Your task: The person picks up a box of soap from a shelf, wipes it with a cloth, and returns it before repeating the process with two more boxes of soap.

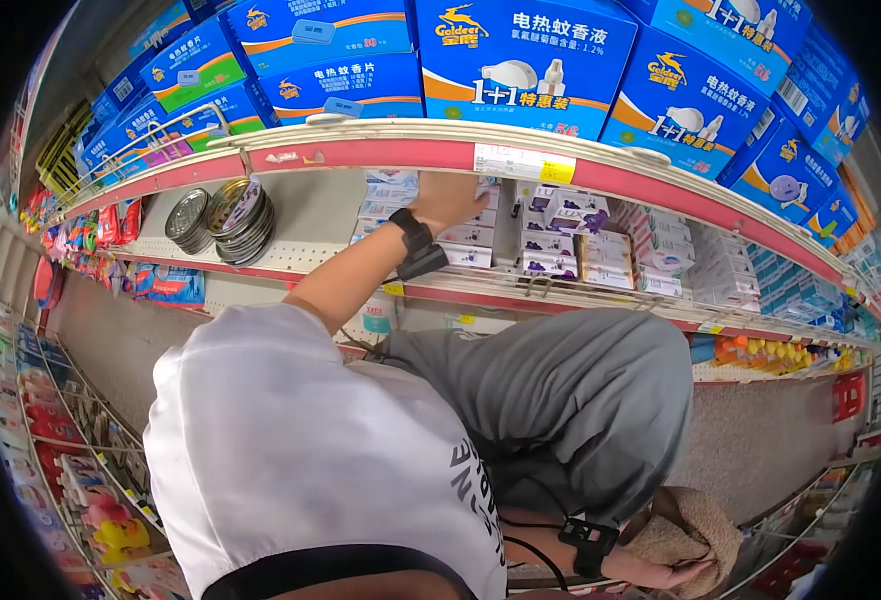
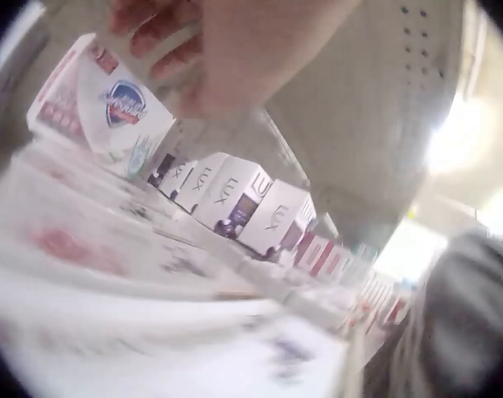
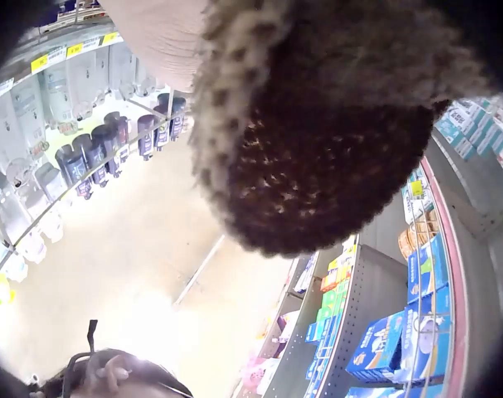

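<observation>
The left hand (image 1: 451, 200) reaches under the upper shelf, above stacked soap boxes (image 1: 469, 236). In the left wrist view, the bent fingers of this hand (image 2: 235, 54) hang beside a white and pink soap box (image 2: 102, 108), with nothing visible between them; whether they touch the box cannot be told. White LUX boxes (image 2: 272, 217) stand in a row beyond. Low at the right, the right hand (image 1: 661, 572) holds a fuzzy brown fabric item (image 1: 696, 535). Its dark inner side shows in the right wrist view, where the fabric (image 3: 318, 182) hides the fingers.
Blue boxes (image 1: 521, 65) fill the upper shelf, whose red front edge (image 1: 361, 152) passes above the left forearm. Stacked round tins (image 1: 241, 220) stand left of the soap. A bent knee (image 1: 601, 400) is close to the lower shelf. More stocked racks (image 1: 71, 430) line the left side.
</observation>
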